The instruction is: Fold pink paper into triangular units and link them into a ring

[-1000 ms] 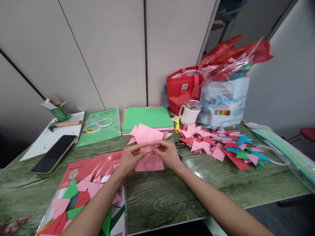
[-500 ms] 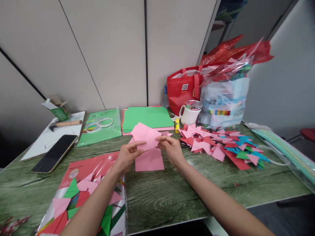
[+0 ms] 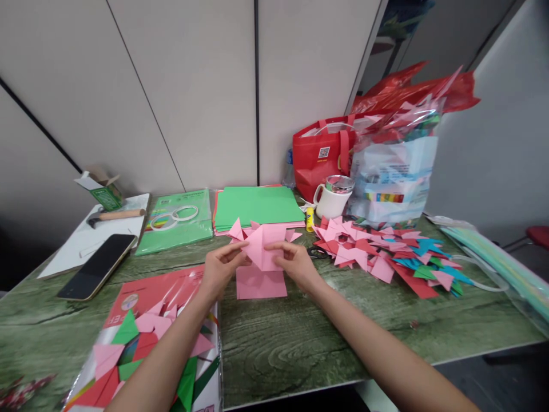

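Between my two hands is a pink sheet of paper (image 3: 262, 247), creased down its middle, its left side folded to a point. My left hand (image 3: 223, 264) pinches the pointed left side with thumb and fingers. On the right edge, my right hand (image 3: 295, 262) is closed in a similar pinch. Below the held sheet, a flat pink square of paper (image 3: 261, 285) lies on the table, its upper part covered. Small folded pink pieces (image 3: 237, 230) stick out behind the held sheet.
Green sheets (image 3: 257, 205) are stacked at the back. A yellow glue stick (image 3: 309, 219) and white mug (image 3: 333, 197) stand beside folded paper shapes (image 3: 355, 246). Further left lie a phone (image 3: 98, 268) and a hammer (image 3: 115, 216). A plastic packet (image 3: 158, 280) bears more folded pieces.
The pink sheet in my hands has turned; its left side now comes to a point and a middle crease shows. Both hands have shifted slightly, still pinching it.
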`<state>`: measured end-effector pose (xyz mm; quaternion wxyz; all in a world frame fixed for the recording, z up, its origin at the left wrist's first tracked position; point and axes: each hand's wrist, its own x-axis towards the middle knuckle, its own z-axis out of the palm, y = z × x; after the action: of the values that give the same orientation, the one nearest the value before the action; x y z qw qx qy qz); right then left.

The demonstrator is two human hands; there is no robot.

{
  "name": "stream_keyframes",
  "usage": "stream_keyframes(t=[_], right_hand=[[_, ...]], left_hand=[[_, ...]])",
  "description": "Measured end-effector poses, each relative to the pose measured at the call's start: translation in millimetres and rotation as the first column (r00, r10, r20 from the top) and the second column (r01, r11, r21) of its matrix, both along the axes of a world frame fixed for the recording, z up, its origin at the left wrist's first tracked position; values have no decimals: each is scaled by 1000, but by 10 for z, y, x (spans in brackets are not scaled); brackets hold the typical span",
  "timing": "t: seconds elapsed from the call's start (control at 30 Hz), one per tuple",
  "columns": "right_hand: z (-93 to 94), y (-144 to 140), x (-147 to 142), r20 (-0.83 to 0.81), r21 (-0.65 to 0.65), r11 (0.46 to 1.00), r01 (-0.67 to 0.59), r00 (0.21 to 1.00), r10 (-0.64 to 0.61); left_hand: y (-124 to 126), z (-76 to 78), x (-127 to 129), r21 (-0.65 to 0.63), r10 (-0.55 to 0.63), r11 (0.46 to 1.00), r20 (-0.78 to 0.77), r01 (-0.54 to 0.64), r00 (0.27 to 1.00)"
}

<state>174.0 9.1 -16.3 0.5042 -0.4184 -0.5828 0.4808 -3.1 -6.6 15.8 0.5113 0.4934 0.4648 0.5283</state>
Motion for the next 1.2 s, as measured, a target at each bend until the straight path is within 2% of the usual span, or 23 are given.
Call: stream_keyframes(t=[0.07,0.2,0.37,0.47,0.53,0.7,0.8,0.9,1.07,1.2], right_hand=[[5,-27,-29,-64,-46,999,-4,998,1],[42,-82,-88,-150,-135,989,-56,988,36],[70,-89,-114,-290,-174,974,-148,953,93],[69,-92,-118,-268,-133,968,-213,948,171],[65,-106,-120,-191,-84,971,-222,960,203],[73,-149,-109,139,96,985,-146,981,132],[99,-159,-97,234,176,979,-104,970,61],[115,-155,-96,207,178,983,-33,978,-5],[57,-123,-114,34,106,990,92,995,-96],[20,-110,-129,-36,86,988,128,991,-126]], left_hand=[[-2,2,15,15,25,1000,-3,-25,1000],[4,-46,25,46,-13,999,-88,17,996],[36,-101,7,18,-22,1000,69,21,997],[36,-79,9,-19,-33,999,137,36,990],[26,-50,15,-35,-32,999,176,39,984],[3,-6,25,-62,-35,997,211,49,977],[-1,-13,22,-62,-42,997,166,53,985],[-6,-25,23,-49,-68,996,111,74,991],[-38,-36,45,-27,-146,989,69,148,987],[-65,-31,70,-28,-198,979,76,201,977]])
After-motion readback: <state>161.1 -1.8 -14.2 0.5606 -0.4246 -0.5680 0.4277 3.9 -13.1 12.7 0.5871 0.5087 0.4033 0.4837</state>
